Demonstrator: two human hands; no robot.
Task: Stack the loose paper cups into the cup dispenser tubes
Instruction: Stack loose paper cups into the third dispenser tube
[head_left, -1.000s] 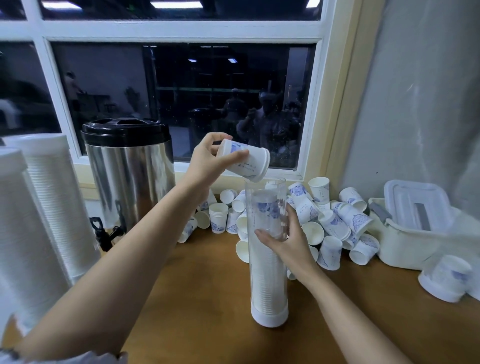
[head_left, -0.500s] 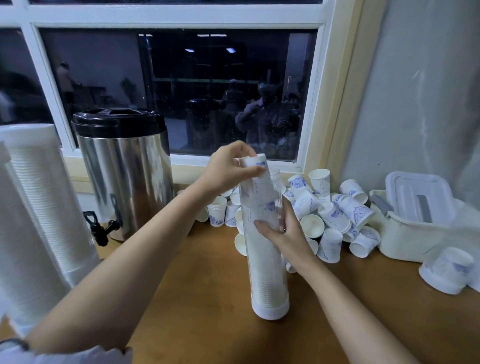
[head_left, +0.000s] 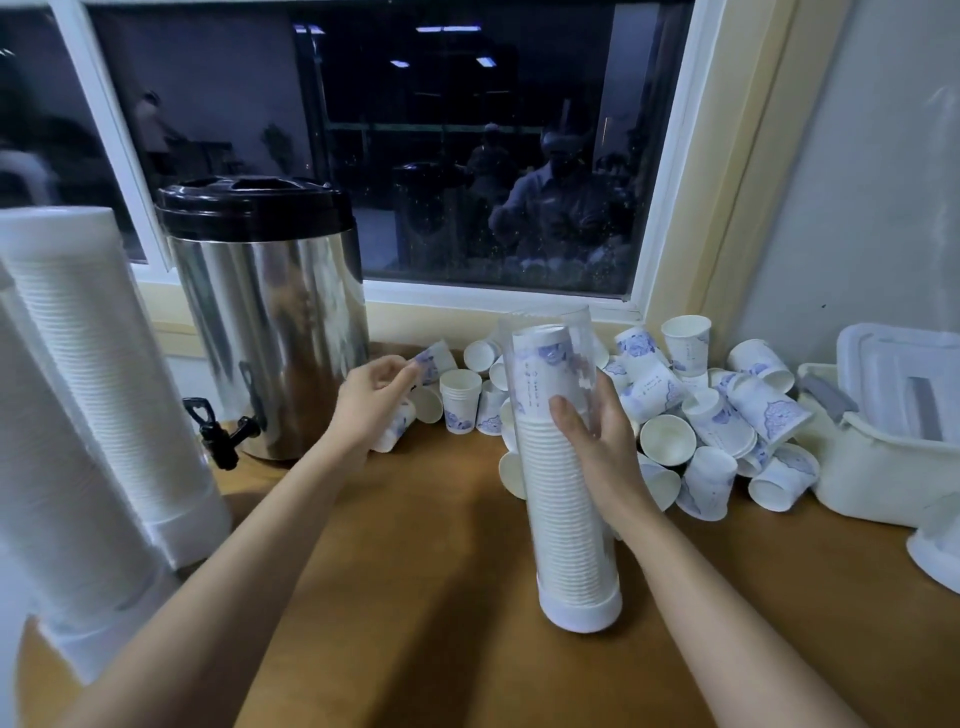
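Now: tall clear plastic dispenser tube (head_left: 566, 519) upright on brown wooden counter (head_left: 415, 571), white cup stack near rim; right hand (head_left: 602, 441) wrapped round it mid-height. Over by steel urn (head_left: 270, 338): left hand (head_left: 371, 402) at blue-printed paper cup (head_left: 435, 361), fingers curled, grip unclear. Risks: tube almost full, next cup may jam or sit proud; right hand loosens, tube tips; hard pinch crushes cup.

I found no legible text. The paper cups (head_left: 769, 415) carried blue print and small dark markings, too blurred to read.
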